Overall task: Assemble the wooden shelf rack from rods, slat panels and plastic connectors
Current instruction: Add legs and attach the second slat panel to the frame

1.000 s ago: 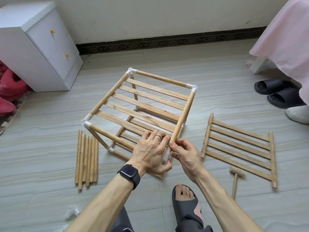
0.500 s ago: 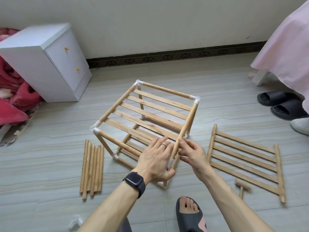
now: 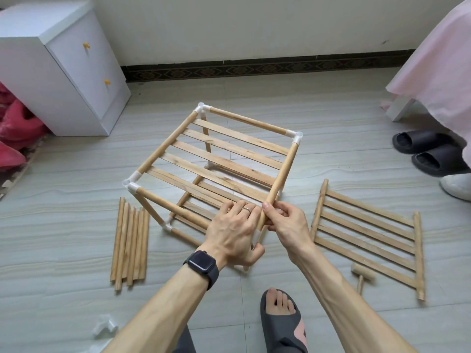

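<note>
Pale tan rack (image 3: 283, 171) with white connectors (image 3: 133, 183); grey, wavy-streaked floor (image 3: 63, 225); white cabinet (image 3: 38, 80), yellow knobs (image 3: 86, 45); dark diamond-patterned skirting (image 3: 254, 70); pink sheet (image 3: 438, 59); black watch (image 3: 202, 266), black slippers (image 3: 420, 146); red cloth (image 3: 20, 128).

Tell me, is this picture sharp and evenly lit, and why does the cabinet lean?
Head view: soft, even daylight, with only faint shadows under the rack and no strong glare on the floor; the rack looks sharp, with no motion blur; the wide lens bends lines toward the edges, so the cabinet seems to lean.
</note>
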Motion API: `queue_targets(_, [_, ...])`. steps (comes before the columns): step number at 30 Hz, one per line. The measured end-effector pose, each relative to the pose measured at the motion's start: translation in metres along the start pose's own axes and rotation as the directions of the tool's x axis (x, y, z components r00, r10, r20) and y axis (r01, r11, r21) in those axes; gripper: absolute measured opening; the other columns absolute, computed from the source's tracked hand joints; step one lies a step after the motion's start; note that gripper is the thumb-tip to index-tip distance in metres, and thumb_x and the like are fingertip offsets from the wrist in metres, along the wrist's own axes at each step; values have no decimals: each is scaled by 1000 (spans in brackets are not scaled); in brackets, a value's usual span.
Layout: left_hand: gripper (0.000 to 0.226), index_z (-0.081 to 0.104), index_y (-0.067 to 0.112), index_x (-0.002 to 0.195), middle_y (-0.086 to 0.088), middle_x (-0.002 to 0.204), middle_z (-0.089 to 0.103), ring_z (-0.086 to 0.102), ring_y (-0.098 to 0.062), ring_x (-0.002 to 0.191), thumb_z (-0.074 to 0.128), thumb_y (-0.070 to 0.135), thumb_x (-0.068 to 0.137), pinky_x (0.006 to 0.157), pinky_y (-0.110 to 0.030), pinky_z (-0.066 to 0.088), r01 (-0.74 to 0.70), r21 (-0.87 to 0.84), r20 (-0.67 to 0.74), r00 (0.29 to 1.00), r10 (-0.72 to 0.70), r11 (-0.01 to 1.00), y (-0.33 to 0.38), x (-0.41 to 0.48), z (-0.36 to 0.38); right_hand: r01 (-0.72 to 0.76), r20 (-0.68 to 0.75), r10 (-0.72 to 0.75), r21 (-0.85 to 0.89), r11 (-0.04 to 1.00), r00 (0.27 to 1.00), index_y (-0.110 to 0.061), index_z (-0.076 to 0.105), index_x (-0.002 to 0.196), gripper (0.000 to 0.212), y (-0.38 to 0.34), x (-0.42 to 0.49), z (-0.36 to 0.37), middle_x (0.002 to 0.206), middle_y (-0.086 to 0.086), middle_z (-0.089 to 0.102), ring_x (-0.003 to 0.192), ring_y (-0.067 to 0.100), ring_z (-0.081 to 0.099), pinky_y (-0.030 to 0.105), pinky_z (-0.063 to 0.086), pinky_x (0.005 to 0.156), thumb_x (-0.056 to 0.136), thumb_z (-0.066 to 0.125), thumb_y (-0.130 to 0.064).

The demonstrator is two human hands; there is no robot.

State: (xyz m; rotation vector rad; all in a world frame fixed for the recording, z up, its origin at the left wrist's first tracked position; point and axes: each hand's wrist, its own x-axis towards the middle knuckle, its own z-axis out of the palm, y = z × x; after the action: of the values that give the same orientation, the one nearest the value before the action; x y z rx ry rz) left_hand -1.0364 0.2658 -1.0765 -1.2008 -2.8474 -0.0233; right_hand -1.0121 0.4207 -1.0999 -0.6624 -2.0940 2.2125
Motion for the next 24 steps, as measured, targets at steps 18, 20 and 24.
queue_targets(18, [80, 47, 10, 139, -11, 138, 54, 45, -31, 133, 48, 54, 71, 110, -45, 36, 72, -37, -28, 997, -73, 997, 5, 6, -4, -89, 23, 88, 27, 996, 996, -15, 72, 74, 37, -20, 40, -4, 67, -1, 68, 63, 16, 69, 29, 57, 60, 96, 67, -44])
queue_targets(20, [99, 19, 10, 158, -15, 164, 21, 15, -34, 153, 45, 57, 75, 123, -51, 15, 73, -9, 6, 997, -73, 997, 3, 8, -1, -52, -24, 52, 11, 999, 998, -14, 73, 62, 44, -14, 41, 2, 63, 2, 69, 62, 17, 70, 33, 58, 64, 97, 67, -40])
queue_targets(24, [100, -3, 7, 161, -21, 167, -2, -6, -39, 154, 39, 56, 84, 125, -51, -5, 50, 22, 125, 991, -52, 999, -1, 11, 9, -41, -112, 26, -131, 991, 993, -13, 73, 63, 51, -6, 42, 9, 71, 10, 75, 79, 30, 75, 49, 59, 83, 95, 63, -52])
